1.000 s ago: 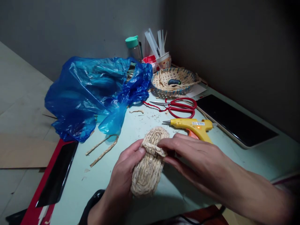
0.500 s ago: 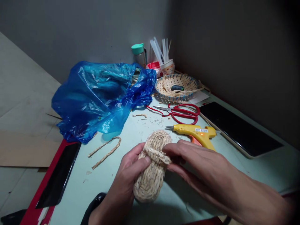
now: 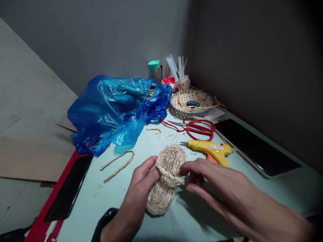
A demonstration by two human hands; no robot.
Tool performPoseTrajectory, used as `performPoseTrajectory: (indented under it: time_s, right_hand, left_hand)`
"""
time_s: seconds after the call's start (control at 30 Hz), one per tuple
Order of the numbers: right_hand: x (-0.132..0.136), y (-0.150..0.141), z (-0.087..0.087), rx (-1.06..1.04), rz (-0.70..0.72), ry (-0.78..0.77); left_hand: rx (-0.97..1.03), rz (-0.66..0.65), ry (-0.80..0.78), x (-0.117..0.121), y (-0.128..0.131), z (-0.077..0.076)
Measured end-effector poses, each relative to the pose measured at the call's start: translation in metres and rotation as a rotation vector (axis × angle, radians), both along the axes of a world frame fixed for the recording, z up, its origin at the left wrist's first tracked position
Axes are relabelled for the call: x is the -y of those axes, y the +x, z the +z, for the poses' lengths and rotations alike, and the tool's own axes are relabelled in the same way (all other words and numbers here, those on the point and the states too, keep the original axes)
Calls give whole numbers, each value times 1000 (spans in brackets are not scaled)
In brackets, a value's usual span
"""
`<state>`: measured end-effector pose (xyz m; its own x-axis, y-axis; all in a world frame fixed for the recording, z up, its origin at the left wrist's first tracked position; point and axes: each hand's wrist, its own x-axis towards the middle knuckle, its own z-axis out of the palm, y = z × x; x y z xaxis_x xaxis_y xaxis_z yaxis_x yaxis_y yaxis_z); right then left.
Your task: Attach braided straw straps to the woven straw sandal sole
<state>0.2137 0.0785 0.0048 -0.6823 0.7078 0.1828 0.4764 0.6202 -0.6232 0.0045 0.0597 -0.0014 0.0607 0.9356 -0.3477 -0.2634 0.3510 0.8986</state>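
A small woven straw sandal (image 3: 165, 186) lies on the pale green table (image 3: 141, 144), with a braided strap across its middle. My left hand (image 3: 141, 183) grips the sandal's left side, thumb pressed on the strap's left end. My right hand (image 3: 214, 183) hovers at the sandal's right side with its fingers stretched out, the fingertips close to the strap's right end. Whether they touch it I cannot tell.
A yellow hot glue gun (image 3: 209, 150) with a lit lamp lies just beyond my right hand, red scissors (image 3: 196, 127) behind it. A crumpled blue plastic bag (image 3: 116, 109), a woven basket (image 3: 193, 102), a bent braid piece (image 3: 118, 164) and a dark tablet (image 3: 254, 144) surround the work.
My right hand has lifted its fingers off the strap and drawn slightly right. The camera view has tilted, so everything sits lower in the frame. My left hand keeps hold.
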Motion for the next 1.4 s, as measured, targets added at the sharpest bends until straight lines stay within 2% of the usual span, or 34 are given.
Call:
performPoseTrajectory:
  time_s: [0.13, 0.3, 0.47, 0.67, 0.8, 0.87, 1.07, 1.17, 1.27, 1.4]
  right_hand:
    - [-1, 1, 2, -20, -1, 19]
    - [-2, 8, -4, -57, -67, 150]
    - [-3, 13, -11, -41, -102, 160]
    - [-15, 10, 5, -84, -155, 153]
    - [-31, 1, 15, -96, -100, 188]
    - [-39, -8, 17, -77, -36, 152]
    - [-59, -29, 21, 93, 181, -118]
    - [-66, -30, 26, 132, 194, -155]
    - [-68, -30, 29, 147, 198, -189]
    - [-73, -27, 20, 115, 165, -219]
  left_hand:
    - [-22, -32, 14, 0, -1, -2]
    - [-86, -17, -6, -3, -1, 1]
    - [-142, -5, -15, -5, -4, -2]
    - [-190, -44, 9, -6, -3, -4]
    - [-240, -112, 62, -5, -3, -2]
    - [-274, -152, 89, -4, -3, 0]
    - [-315, -250, 89, -6, -5, 6]
    - [-315, -287, 35, -8, -4, 10]
    - [-412, -302, 19, -11, -4, 15]
    - [-360, -329, 56, -13, -7, 23]
